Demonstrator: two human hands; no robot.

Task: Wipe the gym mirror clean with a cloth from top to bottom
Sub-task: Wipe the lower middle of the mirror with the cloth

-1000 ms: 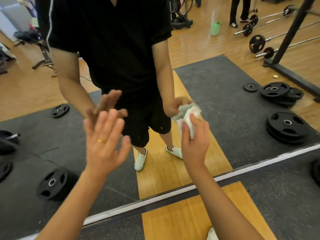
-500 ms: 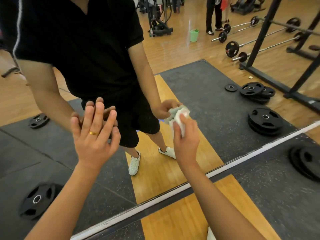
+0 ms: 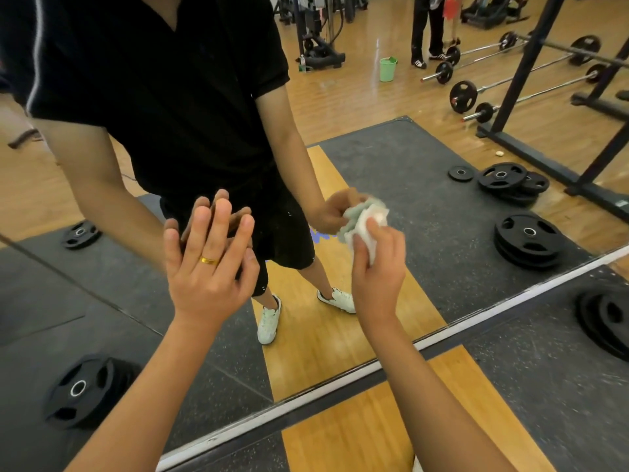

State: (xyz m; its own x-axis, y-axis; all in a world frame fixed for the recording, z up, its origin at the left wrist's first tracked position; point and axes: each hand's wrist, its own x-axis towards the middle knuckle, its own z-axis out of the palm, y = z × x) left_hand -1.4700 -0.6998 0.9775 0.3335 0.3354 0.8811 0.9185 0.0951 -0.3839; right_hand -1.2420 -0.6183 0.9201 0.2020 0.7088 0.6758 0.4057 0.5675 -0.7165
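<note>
At the foot of the mirror [image 3: 425,216], a pale rim [image 3: 476,318] runs slantwise from lower left to upper right, and below it the real floor shows one wooden strip [image 3: 374,430] between two dark rubber mats, the right-hand mat [image 3: 544,386] the broader in view. One stack of weight plates [image 3: 606,321] sits on that mat just beside the rim, cut off by the right edge of the view; the wooden strip near the rim carries nothing. The left hand [image 3: 207,277] is raised with its palm to the glass, fingers straight and slightly apart, their tips meeting their own reflection, and one gold ring [image 3: 209,260] sits on it. The right hand [image 3: 377,267] has its fingers clamped on a bunched white and pale green cloth [image 3: 369,219], which is pressed to the glass at about waist height of the reflected person, well above the rim. A thin dark seam [image 3: 85,284] crosses the glass on the left. Reflected plates lie in five spots: two on the left, and on the right one small single plate [image 3: 461,173], an overlapping cluster [image 3: 510,182] beside it, and a thicker stack [image 3: 527,240] nearer the rim. One green bucket [image 3: 388,69] stands far back in the reflection; its contents cannot be seen. At least three barbells [image 3: 493,86] lie near a black rack [image 3: 520,73].
</note>
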